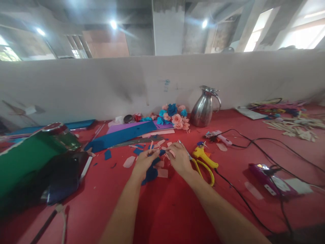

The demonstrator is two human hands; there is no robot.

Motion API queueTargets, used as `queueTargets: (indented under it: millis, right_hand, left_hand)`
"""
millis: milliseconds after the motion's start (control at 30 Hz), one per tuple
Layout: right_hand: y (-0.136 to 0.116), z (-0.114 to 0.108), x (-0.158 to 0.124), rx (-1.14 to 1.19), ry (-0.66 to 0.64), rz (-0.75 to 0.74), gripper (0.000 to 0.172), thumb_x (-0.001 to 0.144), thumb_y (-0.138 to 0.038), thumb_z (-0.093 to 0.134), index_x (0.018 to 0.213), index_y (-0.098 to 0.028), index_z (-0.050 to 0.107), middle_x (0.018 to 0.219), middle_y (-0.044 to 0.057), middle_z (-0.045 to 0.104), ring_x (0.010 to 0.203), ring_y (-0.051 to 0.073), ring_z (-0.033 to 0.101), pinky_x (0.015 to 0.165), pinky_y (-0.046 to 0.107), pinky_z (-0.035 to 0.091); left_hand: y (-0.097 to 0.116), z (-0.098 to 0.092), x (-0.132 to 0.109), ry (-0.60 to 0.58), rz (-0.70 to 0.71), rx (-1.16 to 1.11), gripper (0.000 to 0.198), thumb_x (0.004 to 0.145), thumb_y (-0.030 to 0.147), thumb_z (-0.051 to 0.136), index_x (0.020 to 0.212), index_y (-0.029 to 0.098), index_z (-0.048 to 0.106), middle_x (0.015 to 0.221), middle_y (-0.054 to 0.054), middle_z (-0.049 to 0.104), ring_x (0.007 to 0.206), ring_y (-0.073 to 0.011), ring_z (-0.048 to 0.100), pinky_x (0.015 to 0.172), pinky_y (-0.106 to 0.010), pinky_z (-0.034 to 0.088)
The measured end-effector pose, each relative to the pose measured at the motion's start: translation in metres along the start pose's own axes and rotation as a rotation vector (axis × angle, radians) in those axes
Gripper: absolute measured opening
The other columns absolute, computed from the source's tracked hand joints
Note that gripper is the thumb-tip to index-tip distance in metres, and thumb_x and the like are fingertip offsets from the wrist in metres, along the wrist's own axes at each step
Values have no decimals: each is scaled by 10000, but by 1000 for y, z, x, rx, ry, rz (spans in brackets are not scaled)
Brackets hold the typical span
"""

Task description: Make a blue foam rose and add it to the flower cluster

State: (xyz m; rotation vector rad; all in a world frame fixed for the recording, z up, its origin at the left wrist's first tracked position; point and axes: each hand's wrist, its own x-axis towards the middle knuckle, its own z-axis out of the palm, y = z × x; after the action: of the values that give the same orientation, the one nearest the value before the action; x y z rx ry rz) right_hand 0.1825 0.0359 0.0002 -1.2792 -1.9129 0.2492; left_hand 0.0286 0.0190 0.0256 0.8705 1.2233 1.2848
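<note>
In the middle of the red table, my left hand (144,163) pinches a small dark blue paper piece (161,153) between thumb and fingers. My right hand (179,158) has its fingertips closed on the other end of this piece, so the two hands nearly meet. Below my left hand lie more blue paper pieces (151,174). Pink paper scraps (162,173) are scattered around both hands. Just right of my right hand are scissors with yellow handles (210,176), partly covered by that hand, and a yellow glue gun (203,156) with a black cord.
Pink and blue paper flowers (177,118) and a steel jug (203,108) stand by the wall. A long blue paper strip (124,135) lies ahead. Leftward are a green board (27,159) and a jar (62,135). Black cords run right to a purple power strip (271,181).
</note>
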Motion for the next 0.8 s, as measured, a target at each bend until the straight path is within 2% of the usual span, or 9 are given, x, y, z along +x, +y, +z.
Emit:
queueTargets:
  millis: [67,133,200,267,367,433,500,600,800]
  right_hand:
    - [-2,-2,0,48,14,-3,156,839,-161,528,846,-218,673,945,66,628,927,216,542,890,373,397]
    - [-4,-1,0,125,31,24,165,826,-148,522,866,-218,666,946,69,626,926,216,548,873,374,417]
    - [-4,1,1,258,55,116,186,817,-170,520,953,-214,640,985,73,625,901,208,561,832,365,446]
    - [-4,3,3,458,68,277,244,802,-235,540,1037,-197,593,997,77,627,844,190,578,773,342,471]
    - [-6,4,6,807,-23,463,335,736,-332,609,1025,-168,569,875,51,633,749,160,584,687,289,475]
    - [-9,1,7,957,-104,472,322,690,-357,645,939,-160,594,764,19,614,685,140,564,637,259,452]
    - [-12,-1,7,996,-133,445,256,675,-367,650,827,-164,612,682,-5,586,628,124,529,603,246,423]
    - [-14,-3,7,960,-111,449,207,676,-371,635,708,-170,600,631,-16,562,589,116,491,579,243,396]
    - [-3,5,7,848,-87,445,215,709,-386,588,707,-171,586,622,-12,571,585,127,492,576,249,403]
  left_hand:
    - [-4,3,-1,-85,-58,24,319,534,321,819,740,127,672,517,0,577,390,-102,515,362,-183,321]
    - [-8,4,-1,-99,-57,35,301,542,314,812,717,137,642,495,21,551,383,-100,513,373,-191,369]
    - [-9,4,1,-70,-35,18,290,543,307,807,695,143,622,471,44,516,359,-87,485,364,-192,383]
    - [-8,4,1,-52,-21,0,278,550,300,800,701,149,623,458,58,488,339,-75,453,342,-185,367]
    - [-6,4,1,-14,21,5,241,558,272,790,696,150,634,451,71,447,331,-48,398,321,-158,314]
    - [-5,5,0,12,58,28,226,560,260,787,689,145,642,458,73,433,345,-35,373,326,-145,300]
    - [-5,5,-1,5,57,37,233,569,280,782,705,149,645,465,70,438,355,-40,369,332,-154,317]
    - [-7,5,-1,-25,29,46,253,572,310,778,716,153,642,473,64,450,364,-56,377,331,-176,341]
    - [-7,5,1,-47,10,20,304,569,328,777,789,147,670,476,75,431,361,-35,320,336,-169,331]
